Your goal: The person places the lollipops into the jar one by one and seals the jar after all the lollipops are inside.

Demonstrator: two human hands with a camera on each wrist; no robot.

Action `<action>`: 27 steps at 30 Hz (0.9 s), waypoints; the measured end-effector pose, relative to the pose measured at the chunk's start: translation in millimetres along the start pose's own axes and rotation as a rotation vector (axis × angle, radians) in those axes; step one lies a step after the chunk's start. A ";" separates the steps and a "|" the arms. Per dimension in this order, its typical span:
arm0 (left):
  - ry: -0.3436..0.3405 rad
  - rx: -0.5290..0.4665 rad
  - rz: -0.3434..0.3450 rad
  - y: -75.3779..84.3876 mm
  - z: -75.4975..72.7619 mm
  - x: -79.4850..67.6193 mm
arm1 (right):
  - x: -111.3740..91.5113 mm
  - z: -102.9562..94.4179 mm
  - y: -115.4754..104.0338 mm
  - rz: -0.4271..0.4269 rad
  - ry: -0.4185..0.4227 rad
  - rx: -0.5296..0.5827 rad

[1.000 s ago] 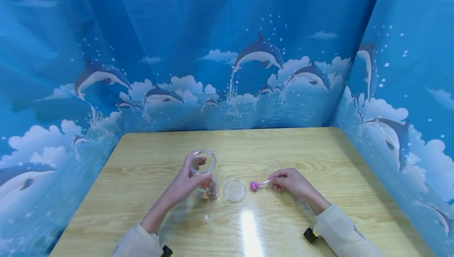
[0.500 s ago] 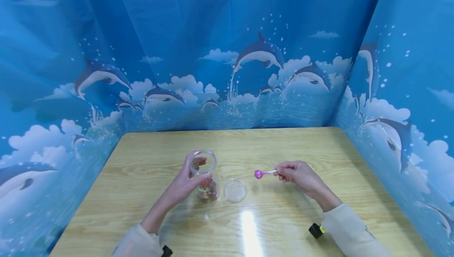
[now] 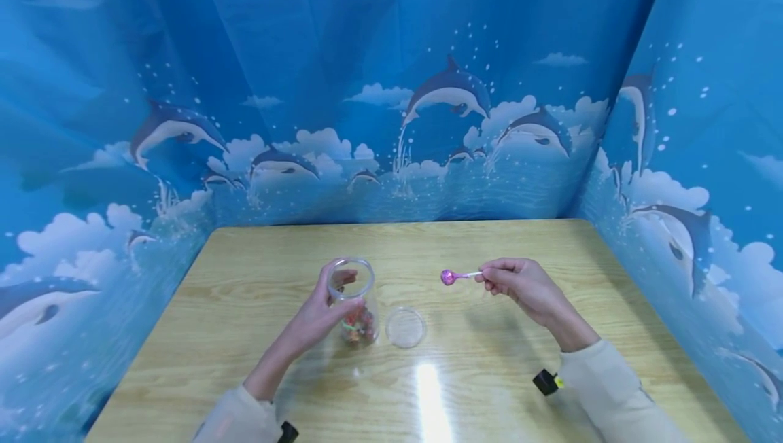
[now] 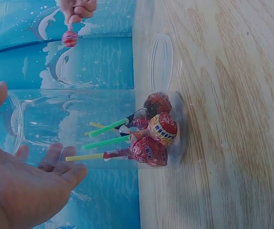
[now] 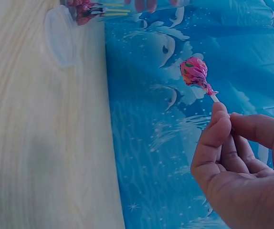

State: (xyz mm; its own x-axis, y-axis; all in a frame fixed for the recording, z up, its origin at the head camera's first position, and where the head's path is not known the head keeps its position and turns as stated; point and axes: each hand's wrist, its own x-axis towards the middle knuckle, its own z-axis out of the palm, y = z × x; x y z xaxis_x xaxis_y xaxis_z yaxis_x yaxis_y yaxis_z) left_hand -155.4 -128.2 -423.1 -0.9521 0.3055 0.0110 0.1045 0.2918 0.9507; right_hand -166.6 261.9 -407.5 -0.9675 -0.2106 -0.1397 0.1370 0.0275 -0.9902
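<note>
My left hand (image 3: 321, 314) curls round the upper part of a clear plastic jar (image 3: 367, 304), which stands upright and uncapped on the table. Inside it, several wrapped lollipops (image 4: 149, 138) lie heads-down at the bottom, their yellow and green sticks leaning upward. Between thumb and fingers, my right hand (image 3: 520, 287) pinches the white stick of a pink-wrapped lollipop (image 3: 448, 277). That lollipop is held above the table, right of the jar, with its head pointing left. In the right wrist view its pink wrapper (image 5: 194, 71) is twisted at the stick.
A round clear lid (image 3: 406, 327) lies flat on the wooden table (image 3: 275, 246), just right of the jar. Blue dolphin-print curtains (image 3: 342, 56) surround the table's back and sides. Small black cameras (image 3: 546, 382) sit at the wrists.
My right hand has lifted the pink lollipop up off the table area near the lid, moving slightly right and away. My left hand and the jar have stayed in place.
</note>
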 end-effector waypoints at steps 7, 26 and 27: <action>-0.002 0.001 0.001 0.5 -0.2 -0.3 | 1.0 4.1 -11.3 -0.043 -0.013 0.029; 0.001 0.005 0.005 0.2 -0.1 -0.1 | 16.8 42.9 -37.3 -0.102 -0.093 0.067; 0.003 0.006 0.004 0.3 0.0 -0.1 | 18.0 45.6 -38.2 -0.101 -0.097 0.069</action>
State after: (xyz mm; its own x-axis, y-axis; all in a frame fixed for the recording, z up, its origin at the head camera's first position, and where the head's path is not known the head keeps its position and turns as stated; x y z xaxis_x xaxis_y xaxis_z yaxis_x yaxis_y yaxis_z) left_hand -155.3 -128.1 -422.8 -0.9526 0.3038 0.0155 0.1099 0.2962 0.9488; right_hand -179.6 212.6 -372.1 -0.9525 -0.3024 -0.0358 0.0579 -0.0645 -0.9962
